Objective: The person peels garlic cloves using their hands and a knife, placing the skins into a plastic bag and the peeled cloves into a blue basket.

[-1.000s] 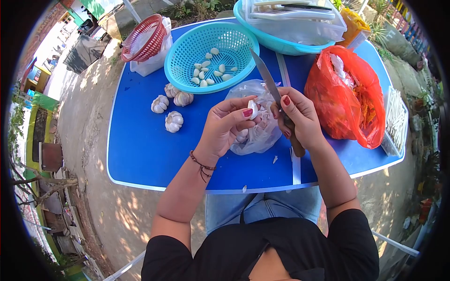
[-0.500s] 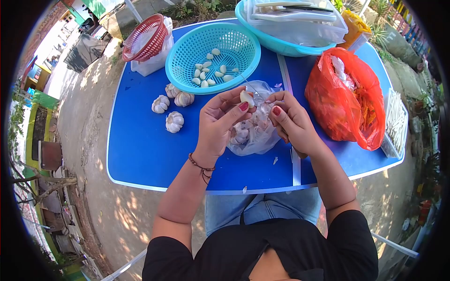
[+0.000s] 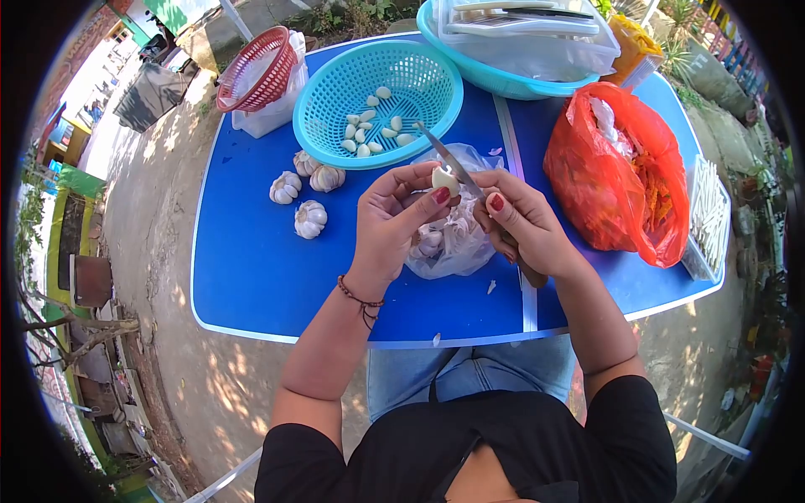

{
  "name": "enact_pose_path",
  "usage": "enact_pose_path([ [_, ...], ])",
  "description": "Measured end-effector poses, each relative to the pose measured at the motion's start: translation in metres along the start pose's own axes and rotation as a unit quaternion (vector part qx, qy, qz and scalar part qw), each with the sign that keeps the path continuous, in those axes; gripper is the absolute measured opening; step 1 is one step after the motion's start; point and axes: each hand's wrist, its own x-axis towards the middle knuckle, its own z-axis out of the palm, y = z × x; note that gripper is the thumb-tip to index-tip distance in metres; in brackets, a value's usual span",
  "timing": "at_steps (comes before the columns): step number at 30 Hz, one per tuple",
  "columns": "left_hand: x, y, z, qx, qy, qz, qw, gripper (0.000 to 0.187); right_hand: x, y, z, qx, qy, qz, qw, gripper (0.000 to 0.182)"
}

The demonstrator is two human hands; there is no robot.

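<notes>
Between the thumb and fingers of my left hand (image 3: 398,210) is a pale garlic clove (image 3: 445,179). My right hand (image 3: 521,214) is closed around a knife (image 3: 454,162); its blade points up and to the left, right beside the clove, and the end of its brown handle shows below my palm. Under both hands lies a clear plastic bag (image 3: 453,260) with garlic and skins in it. Just beyond sits a turquoise basket (image 3: 314,92) with several peeled cloves on its bottom. Several whole garlic bulbs (image 3: 310,219) rest on the blue table left of my left hand.
A red plastic bag (image 3: 579,197) stands at the right, beside a tray of white sticks (image 3: 709,205). At the back are a turquoise basin (image 3: 503,84) holding a clear container and a yellow packet (image 3: 635,50). A red basket (image 3: 277,80) sits back left on a white tub.
The knife blade has turned so its flat side shows, and it now lies closer against the clove. My left hand keeps the clove in nearly the same place.
</notes>
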Motion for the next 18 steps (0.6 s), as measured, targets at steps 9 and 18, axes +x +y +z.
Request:
enact_pose_path([
  [9, 0.0005, -0.0001, -0.0015, 0.000, -0.006, 0.000, 1.000, 0.034, -0.0001, 0.0017, 0.0013, -0.011, -0.004, -0.014, 1.000, 0.041],
  [18, 0.0005, -0.0001, -0.0002, 0.007, -0.007, -0.003, 1.000, 0.033, 0.0001, 0.0006, 0.0022, -0.010, 0.008, -0.013, 1.000, 0.039],
])
